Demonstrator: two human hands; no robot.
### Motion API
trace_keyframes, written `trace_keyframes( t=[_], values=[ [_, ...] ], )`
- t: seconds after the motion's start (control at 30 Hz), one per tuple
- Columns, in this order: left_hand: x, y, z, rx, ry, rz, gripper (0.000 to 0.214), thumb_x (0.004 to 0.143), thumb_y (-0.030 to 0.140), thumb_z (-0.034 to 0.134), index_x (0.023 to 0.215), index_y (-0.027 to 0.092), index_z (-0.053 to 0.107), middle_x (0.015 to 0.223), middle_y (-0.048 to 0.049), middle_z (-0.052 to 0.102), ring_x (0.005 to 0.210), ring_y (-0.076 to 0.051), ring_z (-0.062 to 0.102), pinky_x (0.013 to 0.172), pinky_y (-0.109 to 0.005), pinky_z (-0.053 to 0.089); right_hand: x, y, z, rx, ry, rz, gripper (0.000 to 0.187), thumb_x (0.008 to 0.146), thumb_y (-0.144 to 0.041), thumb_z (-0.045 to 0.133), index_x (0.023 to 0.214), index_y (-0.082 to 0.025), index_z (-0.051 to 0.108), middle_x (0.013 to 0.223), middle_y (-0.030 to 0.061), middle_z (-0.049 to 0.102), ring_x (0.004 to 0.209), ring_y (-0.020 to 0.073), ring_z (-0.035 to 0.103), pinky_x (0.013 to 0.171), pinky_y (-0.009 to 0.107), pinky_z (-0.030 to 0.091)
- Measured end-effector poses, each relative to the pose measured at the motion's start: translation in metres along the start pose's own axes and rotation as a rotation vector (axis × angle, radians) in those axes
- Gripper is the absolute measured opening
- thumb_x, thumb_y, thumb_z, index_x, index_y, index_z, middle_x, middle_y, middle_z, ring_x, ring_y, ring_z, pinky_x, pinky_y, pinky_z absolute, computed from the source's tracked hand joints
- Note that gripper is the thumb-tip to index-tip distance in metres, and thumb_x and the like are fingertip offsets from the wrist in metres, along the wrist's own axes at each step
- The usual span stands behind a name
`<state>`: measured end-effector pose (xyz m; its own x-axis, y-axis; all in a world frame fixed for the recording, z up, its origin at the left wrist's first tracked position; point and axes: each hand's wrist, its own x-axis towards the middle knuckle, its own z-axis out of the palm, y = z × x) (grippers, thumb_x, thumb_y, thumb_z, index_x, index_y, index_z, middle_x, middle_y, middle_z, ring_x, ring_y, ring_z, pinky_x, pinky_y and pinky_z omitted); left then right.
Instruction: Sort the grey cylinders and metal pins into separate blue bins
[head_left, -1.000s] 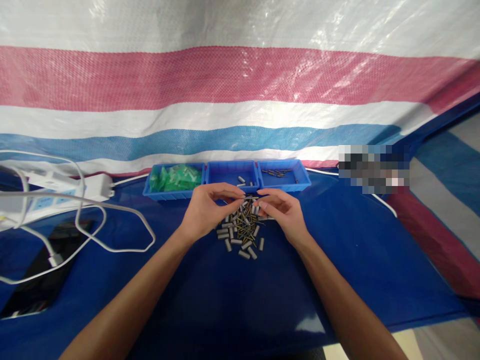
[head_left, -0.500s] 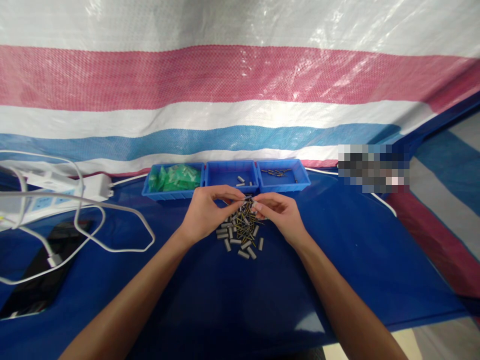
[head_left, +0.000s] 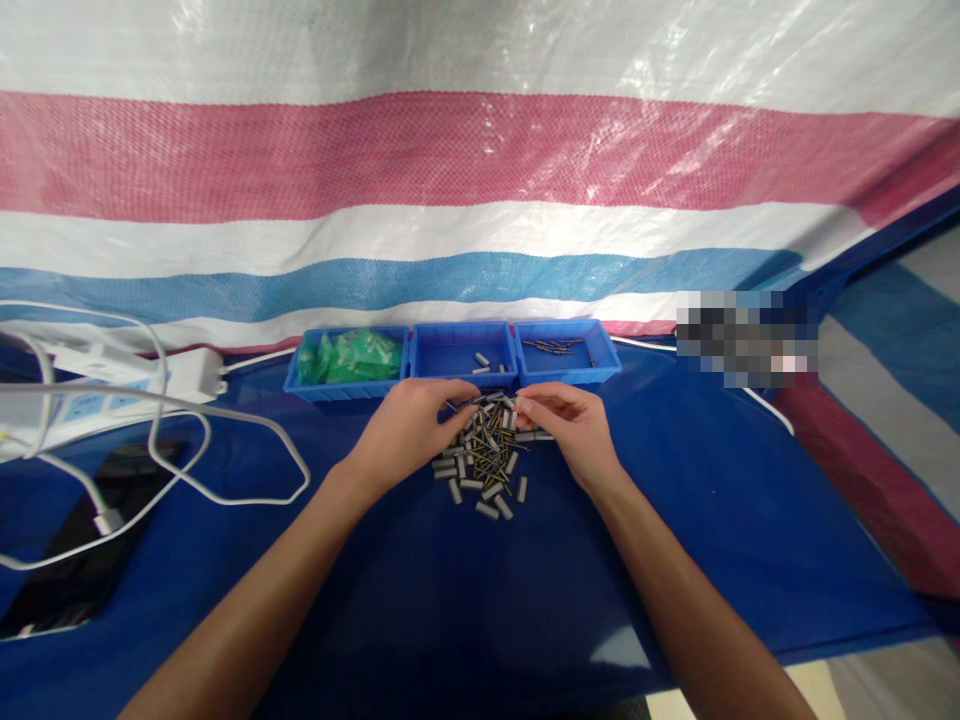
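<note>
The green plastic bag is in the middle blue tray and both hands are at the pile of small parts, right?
Not quite: the head view shows the green plastic bag in the left blue tray, not the middle one. The left hand and right hand are both at the pile of small parts.

Two hands (head_left: pixel 405 428), three blue bins (head_left: pixel 450 352), one black slab (head_left: pixel 82 580), grey cylinders (head_left: pixel 487 510) and thin pins (head_left: pixel 491 462) in uncountable numbers

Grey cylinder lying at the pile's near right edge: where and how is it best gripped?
Probably mid-length, across its long sides, from above right: the grey cylinder lies with its length running front to back, the pile to its left.
</note>
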<state>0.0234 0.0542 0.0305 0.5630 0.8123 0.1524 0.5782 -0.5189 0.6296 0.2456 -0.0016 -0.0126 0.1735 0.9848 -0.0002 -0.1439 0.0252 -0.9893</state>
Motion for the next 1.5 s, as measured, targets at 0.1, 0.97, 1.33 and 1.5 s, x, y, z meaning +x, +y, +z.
trace_keyframes(
  t=[0.1, 0.97, 1.33, 1.5],
  values=[
    [-0.002, -0.007, -0.007, 0.302, -0.056, -0.013, 0.027, 0.098, 0.024, 0.062, 0.116, 0.023, 0.082, 0.112, -0.0082, 0.083, 0.1, -0.029, 0.079, 0.09, -0.037, 0.06, 0.002, 0.003, -0.003, -0.016, 0.165, -0.1, 0.025, 0.076, -0.041, 0.092, 0.089, -0.022, 0.081, 0.077, 0.0027, 0.079, 0.066, 0.0186, 0.074, 0.067, 0.034, 0.063],
    [-0.002, -0.012, 0.007, 0.524, -0.204, 0.017, 0.024, 0.092, 0.011, 0.055, 0.103, 0.021, 0.073, 0.096, -0.0077, 0.078, 0.087, -0.026, 0.075, 0.07, -0.031, 0.049, 0.003, 0.008, -0.008, -0.109, 0.198, -0.178, 0.015, 0.089, -0.035, 0.078, 0.098, -0.023, 0.077, 0.102, 0.005, 0.08, 0.068, 0.0151, 0.069, 0.064, 0.032, 0.057],
    [0.0, -0.001, 0.006, 0.013, 0.042, 0.122, 0.018, 0.096, 0.016, 0.057, 0.102, 0.018, 0.074, 0.098, -0.0058, 0.077, 0.084, -0.018, 0.072, 0.082, -0.028, 0.055, 0.0, 0.002, -0.002, -0.094, 0.115, -0.109, 0.022, 0.086, -0.041, 0.08, 0.099, -0.023, 0.076, 0.085, 0.0027, 0.079, 0.064, 0.0156, 0.068, 0.065, 0.032, 0.058],
    [0.0, 0.002, 0.007, -0.139, 0.076, 0.135, 0.016, 0.097, 0.018, 0.064, 0.104, 0.019, 0.077, 0.102, -0.0042, 0.081, 0.092, -0.018, 0.076, 0.086, -0.027, 0.056, -0.002, -0.001, 0.0, -0.082, 0.08, -0.103, 0.023, 0.085, -0.042, 0.08, 0.098, -0.024, 0.076, 0.082, 0.0018, 0.079, 0.063, 0.0151, 0.068, 0.064, 0.031, 0.058]
  ],
)
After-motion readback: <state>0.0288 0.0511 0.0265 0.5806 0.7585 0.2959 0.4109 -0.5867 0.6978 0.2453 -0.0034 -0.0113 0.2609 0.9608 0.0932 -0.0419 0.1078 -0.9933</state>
